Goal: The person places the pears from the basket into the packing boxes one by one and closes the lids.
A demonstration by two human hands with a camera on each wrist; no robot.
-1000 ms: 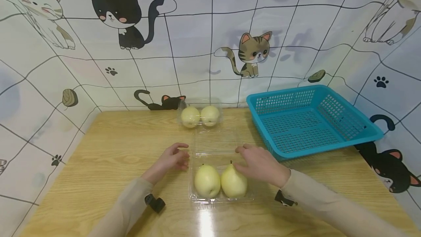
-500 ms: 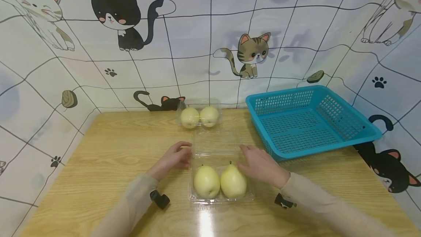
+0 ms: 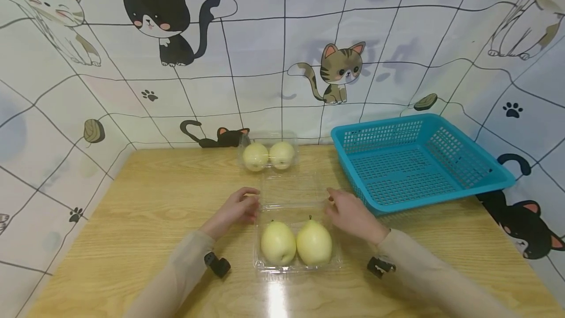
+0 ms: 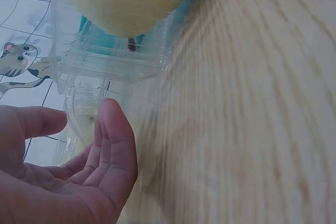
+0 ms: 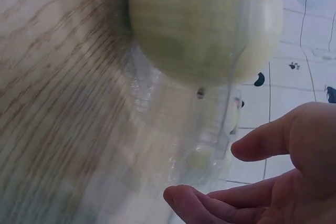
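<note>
In the head view, a clear plastic clamshell box (image 3: pixel 297 270) lies unfolded on the table, its lid (image 3: pixel 289 188) flat towards the back. Two pale yellow pears, a left one (image 3: pixel 278 244) and a right one (image 3: pixel 314 243), sit side by side in its base. My left hand (image 3: pixel 234 212) is at the lid's left edge near the hinge. In the left wrist view its thumb and fingers (image 4: pixel 116 124) stand apart with the lid's edge by the gap. My right hand (image 3: pixel 353 216) is by the lid's right edge, its thumb (image 5: pixel 257 145) parted from the fingers.
Behind the lid, a second clear box (image 3: pixel 270 136) holds two more pears (image 3: pixel 255 156) against the back wall covering. A blue plastic basket (image 3: pixel 423 202) stands at the back right, close beyond my right hand. All rest on a wooden table (image 3: pixel 176 180).
My right hand has moved right, off the right pear and out to the lid's right side. My left hand has shifted slightly right, up to the lid's left edge.
</note>
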